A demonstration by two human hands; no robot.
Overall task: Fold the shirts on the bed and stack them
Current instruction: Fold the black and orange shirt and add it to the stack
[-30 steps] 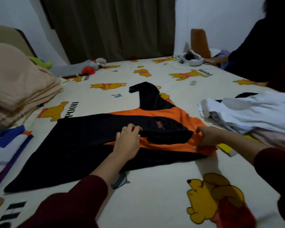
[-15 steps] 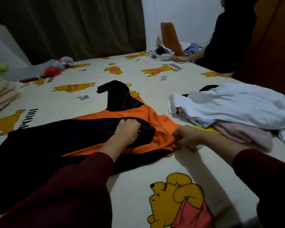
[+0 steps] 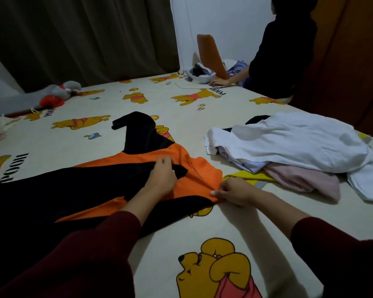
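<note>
We lose the shirt [image 3: 52, 190] off the frame's left edge; our left hand's [image 3: 160, 179] fingertips are buried in its black fold.

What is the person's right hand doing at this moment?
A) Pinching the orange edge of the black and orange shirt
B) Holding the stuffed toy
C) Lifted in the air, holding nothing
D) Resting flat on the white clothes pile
A: the right hand pinches the orange edge of the black and orange shirt lying on the bed, while the left hand grips the shirt's black fabric nearer its middle.
</note>
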